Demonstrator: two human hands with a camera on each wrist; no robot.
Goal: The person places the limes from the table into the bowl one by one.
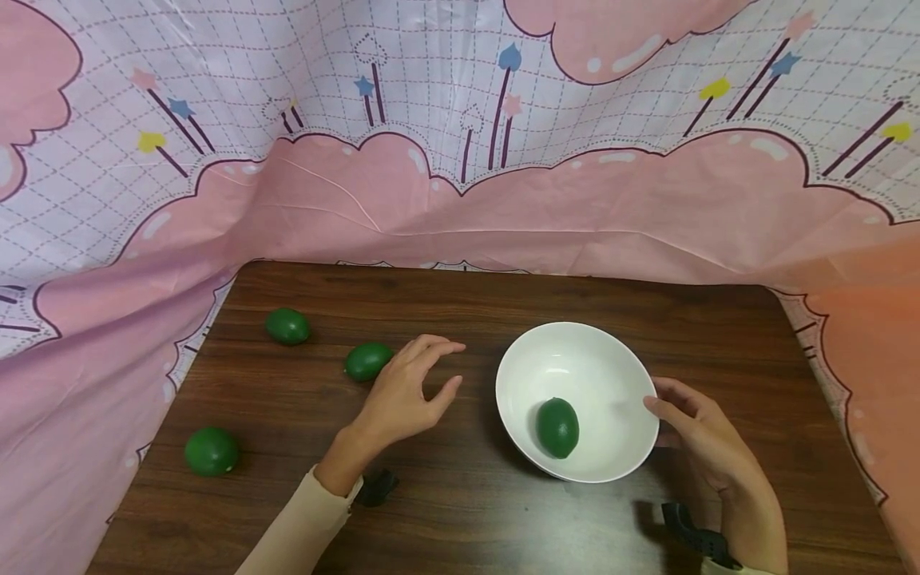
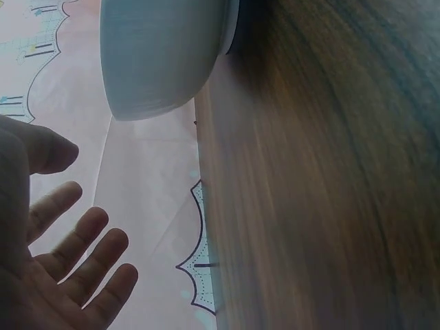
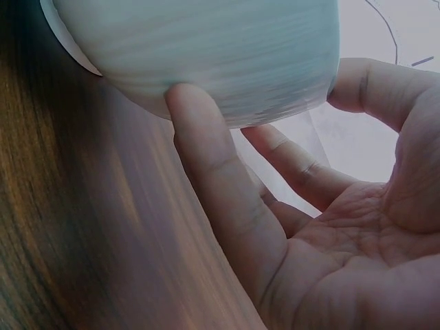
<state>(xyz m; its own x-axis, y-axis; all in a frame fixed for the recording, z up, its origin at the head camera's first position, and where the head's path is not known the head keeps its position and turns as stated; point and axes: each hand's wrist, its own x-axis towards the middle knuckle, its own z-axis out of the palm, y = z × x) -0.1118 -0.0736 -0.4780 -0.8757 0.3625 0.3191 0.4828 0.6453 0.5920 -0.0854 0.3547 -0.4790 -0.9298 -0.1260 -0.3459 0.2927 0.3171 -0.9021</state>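
A patterned cloth (image 1: 460, 212) takes up most of the room in view, hanging along the far side and down the left and right; pink cloud shapes with dark outlines run across its pale, dashed grid, among stars and hearts on dark sticks, and an orange tint colours its right side. Inside it lies the tabletop (image 1: 446, 503), dark brown wood with grain running left to right and a soft sheen at the near edge, to the right of centre. A white bowl (image 1: 611, 383), round and glossy inside, sits on the tabletop right of centre. The right hand (image 1: 707, 439) holds the bowl at its right side, its grip pinching the wall with the thumb at the rim and fingers against the outside. The left hand (image 1: 402, 395) is well apart from the bowl, to its left, its grip spread and holding nothing, with a pale sleeve (image 1: 298, 523) behind it. One lime (image 1: 557, 428), deep green, lies in the near left part of the bowl. Beside the left hand is a second lime (image 1: 368, 362); whether they touch cannot be told. A third lime (image 1: 287, 327) rests farther left and back, a fourth lime (image 1: 212, 452) at the near left. Smallest are the black straps (image 1: 700, 535) at the wrists.
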